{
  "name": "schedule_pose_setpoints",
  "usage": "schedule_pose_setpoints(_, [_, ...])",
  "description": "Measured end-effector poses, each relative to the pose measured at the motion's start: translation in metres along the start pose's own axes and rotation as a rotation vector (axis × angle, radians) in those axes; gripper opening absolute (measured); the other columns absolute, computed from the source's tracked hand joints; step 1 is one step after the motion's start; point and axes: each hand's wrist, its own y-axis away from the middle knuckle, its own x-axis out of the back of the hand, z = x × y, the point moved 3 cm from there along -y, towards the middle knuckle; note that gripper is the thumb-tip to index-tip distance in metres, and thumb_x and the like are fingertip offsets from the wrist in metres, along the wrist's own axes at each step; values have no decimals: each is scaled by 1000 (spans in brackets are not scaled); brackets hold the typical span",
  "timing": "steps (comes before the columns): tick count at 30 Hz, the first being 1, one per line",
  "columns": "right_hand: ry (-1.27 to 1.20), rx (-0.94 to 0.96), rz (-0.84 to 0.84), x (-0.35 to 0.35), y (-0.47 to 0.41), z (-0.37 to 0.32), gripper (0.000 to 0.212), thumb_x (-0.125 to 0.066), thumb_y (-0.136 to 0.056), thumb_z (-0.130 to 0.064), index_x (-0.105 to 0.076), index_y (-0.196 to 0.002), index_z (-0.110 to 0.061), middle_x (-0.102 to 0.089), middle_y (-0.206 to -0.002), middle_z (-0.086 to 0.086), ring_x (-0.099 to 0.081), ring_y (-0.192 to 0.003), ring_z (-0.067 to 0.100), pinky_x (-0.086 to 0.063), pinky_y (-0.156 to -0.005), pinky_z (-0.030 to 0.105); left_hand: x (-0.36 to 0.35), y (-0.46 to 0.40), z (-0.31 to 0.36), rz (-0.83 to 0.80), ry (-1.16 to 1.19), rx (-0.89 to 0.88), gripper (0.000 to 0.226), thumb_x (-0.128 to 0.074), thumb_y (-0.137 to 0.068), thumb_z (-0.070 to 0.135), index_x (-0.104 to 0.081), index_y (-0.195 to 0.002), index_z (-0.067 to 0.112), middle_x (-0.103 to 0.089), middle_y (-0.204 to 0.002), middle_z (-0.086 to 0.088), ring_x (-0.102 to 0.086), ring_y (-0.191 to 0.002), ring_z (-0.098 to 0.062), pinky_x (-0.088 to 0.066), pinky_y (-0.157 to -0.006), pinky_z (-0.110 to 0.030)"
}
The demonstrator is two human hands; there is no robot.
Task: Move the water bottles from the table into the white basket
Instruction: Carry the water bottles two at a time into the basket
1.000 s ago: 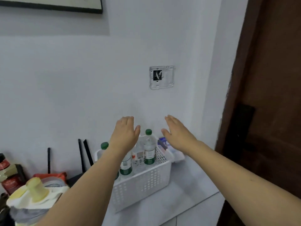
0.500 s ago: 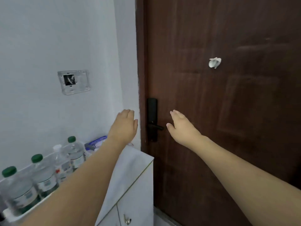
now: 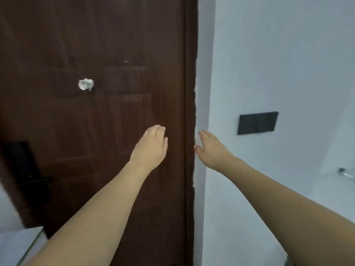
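A: What are the hands doing?

B: Both are hanging in mid-air, spread and holding nothing. The left hand (image 3: 149, 145) is showing against the door (image 3: 96, 121); the right hand (image 3: 212, 148) is showing by the wall (image 3: 269, 64).

A: And the bottles, the basket?

B: Neither is showing here, so I cannot tell where they are sitting. How much is done is not showing; with both hands free, I am guessing no bottle is being carried.
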Motion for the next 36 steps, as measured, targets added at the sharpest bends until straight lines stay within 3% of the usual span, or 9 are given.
schedule_pose_setpoints(4, [82, -211, 62, 62, 55, 93, 59, -37, -101, -29, -17, -152, -7, -13, -162, 6, -10, -147, 19, -13, -116, 34, -44, -34, 118, -29, 177, -214, 36, -47, -99, 16, -50, -129, -2, -55, -128, -16, -50, -121, -30, -42, -104, -37])
schedule_pose_setpoints(9, [175, -489, 176, 144, 145, 191, 59, -38, -101, -28, -18, -152, -6, -14, -161, 8, -11, -147, 19, -12, -116, 33, -90, -50, 269, -98, 389, -359, 42, -37, -102, 25, -41, -139, 7, -43, -145, -7, -35, -134, -20, -39, -102, -33])
schedule_pose_setpoints(14, [264, -709, 292, 218, 241, 263, 42, -43, -98, -21, -41, -133, 3, -41, -142, 17, -35, -131, 30, -27, -103, 33, -112, -54, 415, -174, 521, -550, 46, -35, -103, 28, -36, -144, 6, -36, -152, -10, -29, -141, -22, -25, -112, -31])
schedule_pose_setpoints(19, [328, -845, 348, 267, 313, 325, 41, -44, -98, -22, -43, -132, 2, -44, -139, 16, -38, -128, 30, -29, -102, 33, -123, -48, 537, -201, 595, -693, 47, -35, -103, 27, -35, -144, 6, -34, -154, -10, -27, -142, -22, -25, -112, -32])
schedule_pose_setpoints(24, [336, -924, 361, 303, 347, 381, 41, -45, -97, -21, -44, -129, 4, -46, -136, 20, -41, -124, 34, -34, -101, 40, -146, -55, 609, -234, 590, -746, 45, -35, -102, 28, -37, -143, 7, -36, -151, -8, -31, -139, -21, -33, -108, -34])
schedule_pose_setpoints(36, [308, -913, 377, 350, 351, 502, 40, -44, -97, -21, -44, -129, 3, -46, -136, 19, -41, -125, 33, -34, -100, 39, -215, -105, 722, -274, 557, -754, 44, -36, -102, 27, -39, -142, 8, -41, -148, -6, -36, -135, -20, -35, -104, -33])
